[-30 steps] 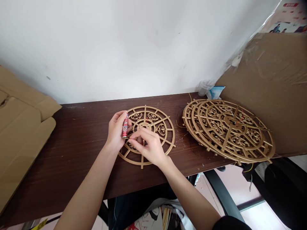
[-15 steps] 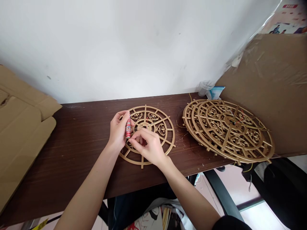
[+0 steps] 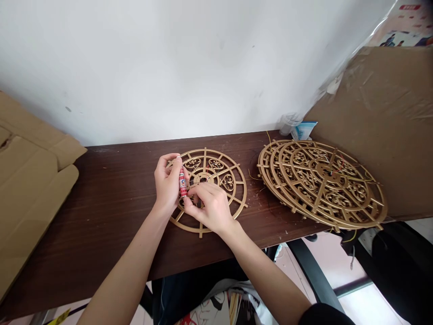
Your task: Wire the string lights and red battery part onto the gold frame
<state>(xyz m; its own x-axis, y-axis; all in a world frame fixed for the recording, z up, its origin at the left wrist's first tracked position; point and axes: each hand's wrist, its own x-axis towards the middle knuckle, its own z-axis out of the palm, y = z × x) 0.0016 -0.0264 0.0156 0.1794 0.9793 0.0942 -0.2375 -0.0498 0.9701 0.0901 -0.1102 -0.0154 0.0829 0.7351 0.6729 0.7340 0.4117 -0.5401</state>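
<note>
My left hand [image 3: 166,183] is wrapped around a slim red cylinder, by its looks a battery [image 3: 182,183] with a printed label and metal ends. Its far end shows beneath my thumb. At the near end, my right hand [image 3: 211,205] has thumb and fingers pinched together; whatever lies between those fingertips is hidden. Both hands hover over the left part of a gold openwork wheel-shaped panel [image 3: 241,185] lying flat on the table. Thin wires, one of them red [image 3: 207,169], come out at the panel's centre.
Several similar gold panels [image 3: 324,212] are stacked at the right, partly over the table edge, with loose wires. Behind them stand a clear plastic cup [image 3: 287,124] and a blue-white packet [image 3: 304,131]. Cardboard [image 3: 30,180] covers the left end; a large carton [image 3: 382,131] stands right.
My right hand's fingertips have come up against the near end of the battery. The battery has tilted and shifted slightly to the right in my left hand.
</note>
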